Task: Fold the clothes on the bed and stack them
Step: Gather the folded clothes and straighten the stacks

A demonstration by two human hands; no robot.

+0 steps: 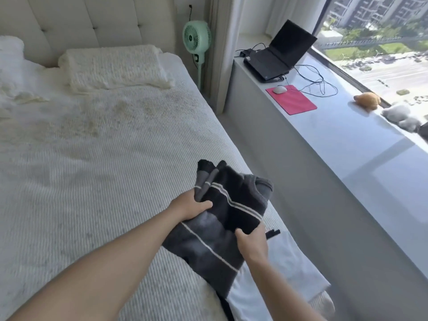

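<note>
A folded dark grey and black sweater with thin white stripes is held just above the bed's right edge. My left hand grips its left side, thumb on top, beside a bunched sleeve. My right hand pinches its right edge lower down. Under the sweater a white folded garment lies on the bed, with a small black piece poking out beside my right hand. The bed is covered with a ribbed white spread.
A white pillow lies at the padded headboard, with rumpled white bedding at far left. A green fan stands past the bed. The window ledge on the right holds a laptop, mouse on pink pad and plush toys.
</note>
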